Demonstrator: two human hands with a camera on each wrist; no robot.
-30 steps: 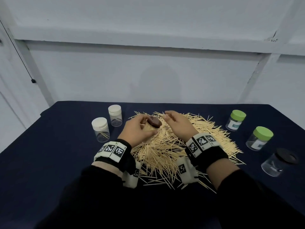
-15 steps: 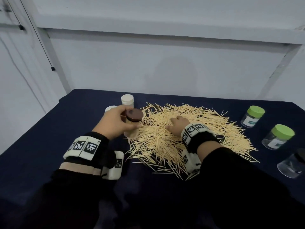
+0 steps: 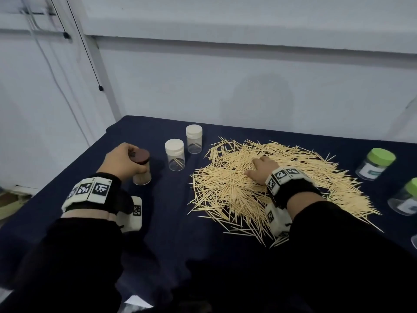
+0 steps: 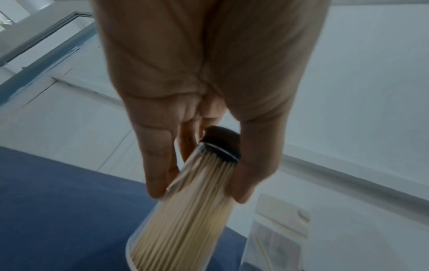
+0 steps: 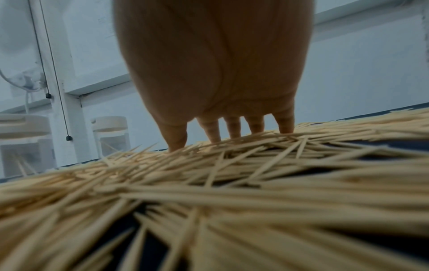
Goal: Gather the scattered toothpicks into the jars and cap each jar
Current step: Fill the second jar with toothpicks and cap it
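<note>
Presently, a clear plastic jar with a dark brown lid (image 3: pixel 141 168), packed with toothpicks, is gripped near its top by the left hand (image 3: pixel 123 161) towards the left edge of the dark blue table (image 3: pixel 169 222). Rightwards, two white-capped clear jars (image 3: pixel 174 158) are stood. Centrally, the heap of pale wooden toothpicks (image 3: pixel 225 184) is pressed by the right hand (image 3: pixel 261 170), fingers (image 5: pixel 233 128) spread straight, nothing held.

Work surface: a table (image 3: pixel 67 177) under a dark navy cloth, set against a pale wall. A broad pile of loose toothpicks (image 3: pixel 225 188) lies spread over its middle. Left of the pile stand two clear white-lidded jars (image 3: pixel 174 158), upright, near each other, and further left a brown-capped jar (image 3: pixel 142 170) packed with toothpicks. Two green-lidded jars (image 3: pixel 375 163) stand along the right edge.
</note>
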